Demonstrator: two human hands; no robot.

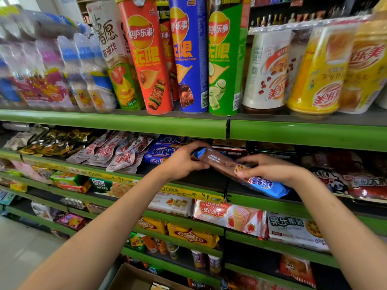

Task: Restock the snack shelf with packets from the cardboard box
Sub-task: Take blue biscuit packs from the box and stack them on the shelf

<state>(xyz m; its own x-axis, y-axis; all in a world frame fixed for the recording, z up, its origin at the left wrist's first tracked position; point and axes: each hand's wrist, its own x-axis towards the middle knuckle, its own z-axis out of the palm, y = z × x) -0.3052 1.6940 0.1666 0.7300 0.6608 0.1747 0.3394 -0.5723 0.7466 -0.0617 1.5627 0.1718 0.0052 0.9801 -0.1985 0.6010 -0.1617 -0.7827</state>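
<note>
A long blue and brown cookie packet (pixel 222 164) lies slanted in front of the second green shelf (pixel 209 181). My left hand (pixel 184 162) grips its upper left end, fingers curled round it. Near the packet's middle, my right hand (pixel 270 167) pinches it from above, and the blue end (pixel 270 188) pokes out below that hand. More blue packets of the same kind (pixel 162 152) are stacked on the shelf just left of my left hand. The cardboard box (pixel 134 278) shows at the bottom edge, open, its contents mostly out of view.
Tall crisp tubes (pixel 150 59) and drink cups (pixel 314 70) stand on the top shelf above. Reddish snack pouches (pixel 123 151) lie left of the blue packets; red packets (pixel 356 181) lie right. Wafer and biscuit packs (pixel 230 216) fill lower shelves. Floor tiles (pixel 25 248) show at the lower left.
</note>
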